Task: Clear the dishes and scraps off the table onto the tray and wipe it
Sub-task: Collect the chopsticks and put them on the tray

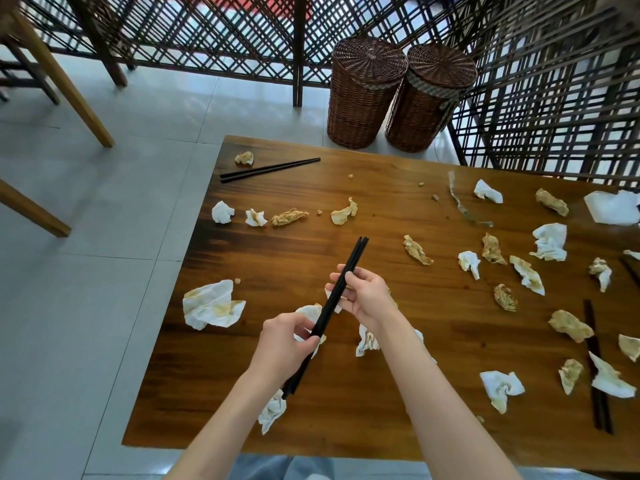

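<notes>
Nowhere on the table [381, 188] or the things around it can any brand, label or writing be read. Both hands hold one pair of black chopsticks [341, 278] above the near middle of the table: the left hand [287, 344] pinches the lower part between thumb and curled fingers, the right hand [362, 294] curls its fingers round the upper part. Some crumpled napkins lie partly hidden under the hands and forearms. A second pair of chopsticks [270, 169] lies near the far left corner, close to the edge. A third pair [597, 368] lies at the right, partly covered by napkins. A large stained napkin [209, 304] reaches the left edge. The table is cut off at the right. Two wicker baskets [398, 95] stand beyond the far edge, beside a lattice screen [540, 98].
</notes>
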A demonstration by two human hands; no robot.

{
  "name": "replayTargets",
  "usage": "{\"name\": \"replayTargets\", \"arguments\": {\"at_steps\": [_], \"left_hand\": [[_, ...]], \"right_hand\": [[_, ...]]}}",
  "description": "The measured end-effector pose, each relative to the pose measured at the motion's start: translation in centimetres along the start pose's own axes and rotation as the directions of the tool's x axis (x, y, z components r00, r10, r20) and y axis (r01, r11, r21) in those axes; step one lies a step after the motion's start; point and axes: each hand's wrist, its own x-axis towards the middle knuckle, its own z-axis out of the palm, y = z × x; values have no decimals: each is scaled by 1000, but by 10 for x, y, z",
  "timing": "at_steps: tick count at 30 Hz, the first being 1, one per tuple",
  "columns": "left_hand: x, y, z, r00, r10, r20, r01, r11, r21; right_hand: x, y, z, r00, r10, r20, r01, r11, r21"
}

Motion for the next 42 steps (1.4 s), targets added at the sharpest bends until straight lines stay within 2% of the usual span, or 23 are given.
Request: {"name": "replayTargets", "arguments": {"at_steps": [8, 14, 19, 23, 28, 42], "left_hand": [[4, 12, 7, 998, -60, -4, 60, 998, 31], [11, 21, 15, 996, -89, -5, 90, 996, 26], [23, 24, 25, 996, -91, -25, 92, 995, 39], [38, 26, 29, 997, -71, -44, 74, 995, 66], [69, 27, 21, 1000, -29, -3, 29, 997, 74], [205, 5, -43, 990, 53, 130, -67, 992, 111]], "right_hand": [[1, -9, -8, 1000, 14, 6, -13, 998, -66], [11, -20, -16, 996, 83, 27, -81, 993, -90], [30, -26, -17, 991, 124, -48, -130, 981, -145], [50, -30, -9, 976, 137, -167, -168, 968, -188], [80, -39, 8, 944, 198, -266, -216, 975, -42], [172, -83, 68, 933, 193, -304, -186, 981, 52]]}}
